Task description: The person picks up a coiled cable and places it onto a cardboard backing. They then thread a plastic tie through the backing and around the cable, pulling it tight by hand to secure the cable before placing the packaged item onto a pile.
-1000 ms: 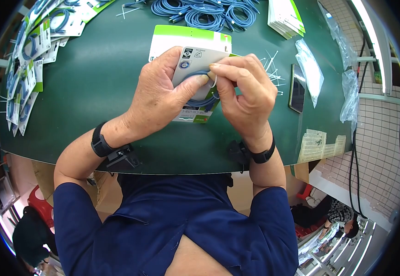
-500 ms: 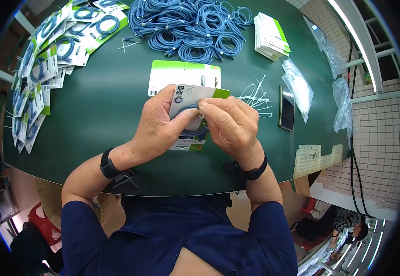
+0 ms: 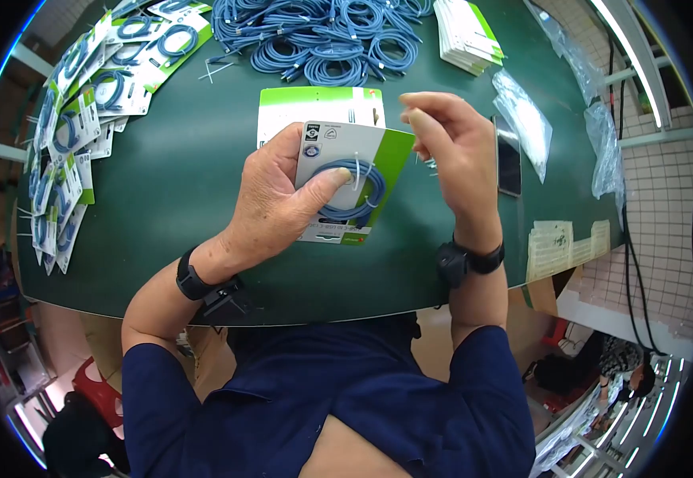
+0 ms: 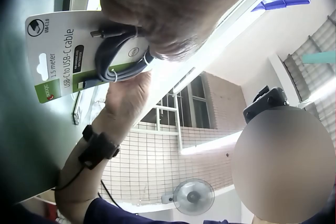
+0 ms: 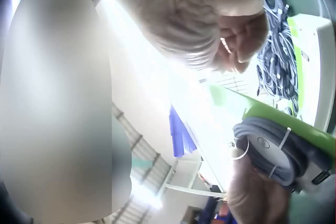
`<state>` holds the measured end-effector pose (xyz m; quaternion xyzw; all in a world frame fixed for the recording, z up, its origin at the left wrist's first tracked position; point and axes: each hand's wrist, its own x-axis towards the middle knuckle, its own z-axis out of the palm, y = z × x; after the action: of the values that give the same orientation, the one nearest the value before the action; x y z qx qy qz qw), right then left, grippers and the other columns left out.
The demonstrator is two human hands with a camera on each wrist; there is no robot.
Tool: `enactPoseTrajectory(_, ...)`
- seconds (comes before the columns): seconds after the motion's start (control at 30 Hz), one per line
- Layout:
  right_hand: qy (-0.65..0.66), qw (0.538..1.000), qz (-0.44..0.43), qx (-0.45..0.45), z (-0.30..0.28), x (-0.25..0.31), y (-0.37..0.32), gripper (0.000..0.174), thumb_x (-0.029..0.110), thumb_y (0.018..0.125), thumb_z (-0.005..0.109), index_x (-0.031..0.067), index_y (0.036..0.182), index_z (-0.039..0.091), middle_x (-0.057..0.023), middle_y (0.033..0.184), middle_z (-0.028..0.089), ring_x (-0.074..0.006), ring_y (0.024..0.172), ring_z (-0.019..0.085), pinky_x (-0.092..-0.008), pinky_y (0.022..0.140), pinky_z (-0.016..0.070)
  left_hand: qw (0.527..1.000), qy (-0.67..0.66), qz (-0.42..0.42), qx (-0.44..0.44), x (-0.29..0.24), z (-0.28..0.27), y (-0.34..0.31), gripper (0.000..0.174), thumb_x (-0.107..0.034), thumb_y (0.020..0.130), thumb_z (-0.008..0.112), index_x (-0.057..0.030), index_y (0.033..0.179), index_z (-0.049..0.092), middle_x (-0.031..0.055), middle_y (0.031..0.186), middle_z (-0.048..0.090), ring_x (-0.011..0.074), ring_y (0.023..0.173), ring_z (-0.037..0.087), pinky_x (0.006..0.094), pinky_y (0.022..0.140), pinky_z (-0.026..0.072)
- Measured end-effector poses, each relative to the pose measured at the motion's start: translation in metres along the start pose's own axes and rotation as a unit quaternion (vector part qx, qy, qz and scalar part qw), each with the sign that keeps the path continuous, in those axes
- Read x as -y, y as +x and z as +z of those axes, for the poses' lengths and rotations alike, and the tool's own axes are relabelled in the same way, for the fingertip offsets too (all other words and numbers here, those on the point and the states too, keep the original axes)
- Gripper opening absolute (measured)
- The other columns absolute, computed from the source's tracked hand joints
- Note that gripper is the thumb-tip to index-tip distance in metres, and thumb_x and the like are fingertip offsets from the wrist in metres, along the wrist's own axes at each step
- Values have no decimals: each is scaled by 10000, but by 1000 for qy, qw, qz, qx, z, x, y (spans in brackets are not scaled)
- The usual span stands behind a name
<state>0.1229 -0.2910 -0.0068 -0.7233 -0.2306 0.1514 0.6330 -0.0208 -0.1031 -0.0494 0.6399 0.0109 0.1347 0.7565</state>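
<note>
My left hand grips a white and green packaging card near the middle of the table, its thumb pressing over the front. On that card lies a coiled blue-grey USB-C cable, with white ties around the coil and through the card. The card's printing, with a hanger slot, shows in the left wrist view. To the right, apart from the card, my right hand is raised with loosely bent fingers and the thumb near the index finger. Nothing shows between its fingers.
More cards lie just behind the held one. Coiled cables are heaped at the back, beside a stack of cards. Cards with cables pile up at left. A phone and a plastic bag lie at right.
The right hand has let go of the tie at the coil and moved away to the right. The left hand still holds the card, with more of the cable now showing.
</note>
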Motion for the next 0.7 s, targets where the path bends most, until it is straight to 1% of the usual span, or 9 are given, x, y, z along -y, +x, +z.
enactPoseTrajectory(0.03, 5, 1000, 4, -7, 1, -9, 2, 252, 93, 922, 837, -3, 1146, 770, -85, 1047, 756, -96, 819, 682, -262, 729, 580, 1000, -13, 5, 12, -1, 2, -1, 367, -35, 982, 724, 49, 1322, 615, 130, 1187, 743, 161, 1065, 720, 320, 947, 596)
enactPoseTrajectory(0.07, 84, 993, 56, 64, 3, -24, 4, 266, 126, 930, 839, -14, 1143, 762, -84, 1053, 757, -98, 831, 688, -259, 746, 584, 999, -27, 10, 24, -2, 3, -2, 374, -30, 982, 721, 52, 1329, 609, 135, 1198, 737, 165, 1072, 718, 321, 954, 594)
enactPoseTrajectory(0.13, 240, 937, 150, 204, 7, -47, 7, 313, 192, 947, 842, -36, 1138, 745, -81, 1065, 758, -100, 855, 701, -253, 778, 593, 999, -19, 1, 41, 0, 2, -3, 379, -24, 980, 722, 54, 1332, 605, 138, 1206, 731, 166, 1079, 714, 322, 958, 593)
enactPoseTrajectory(0.17, 246, 937, 151, 198, 7, -51, 7, 313, 192, 947, 842, -36, 1138, 745, -81, 1065, 758, -100, 855, 701, -253, 778, 593, 999, -14, -2, 49, 2, 1, -4, 385, -19, 978, 723, 57, 1335, 600, 140, 1214, 725, 168, 1086, 711, 322, 962, 591)
enactPoseTrajectory(0.27, 310, 898, 132, 285, 10, -59, 7, 311, 204, 930, 858, -16, 1106, 726, -65, 1049, 755, -96, 913, 711, -254, 796, 598, 998, -10, -7, 59, 4, 2, -6, 389, -11, 973, 727, 58, 1332, 597, 140, 1221, 719, 169, 1096, 705, 323, 965, 590)
enactPoseTrajectory(0.57, 318, 897, 101, 289, 11, -61, 10, 246, 211, 947, 841, 26, 992, 686, -5, 966, 713, -73, 832, 667, -225, 763, 570, 998, 7, -1, 58, 3, 3, -8, 367, 4, 962, 732, 59, 1304, 610, 140, 1204, 729, 169, 1084, 711, 321, 963, 588)
enactPoseTrajectory(0.63, 186, 959, 38, 210, 8, -55, 13, 197, 179, 966, 810, 29, 978, 683, 3, 962, 700, -64, 808, 644, -222, 741, 550, 998, 4, 3, 56, 2, 3, -9, 363, 6, 962, 729, 59, 1301, 612, 142, 1201, 732, 169, 1078, 713, 321, 960, 589)
enactPoseTrajectory(0.67, 116, 979, 5, 170, 7, -53, 13, 175, 163, 975, 794, 30, 971, 681, 6, 960, 694, -59, 795, 633, -220, 730, 540, 999, -5, 1, 48, 2, 4, -9, 366, 4, 960, 731, 59, 1302, 612, 144, 1198, 734, 170, 1071, 717, 320, 953, 591)
enactPoseTrajectory(0.7, 114, 978, 4, 173, 8, -52, 14, 175, 163, 975, 794, 30, 971, 681, 6, 960, 694, -59, 795, 633, -220, 730, 540, 999, -15, 1, 37, 2, 4, -8, 370, 2, 958, 733, 59, 1303, 613, 146, 1195, 737, 171, 1064, 720, 319, 946, 592)
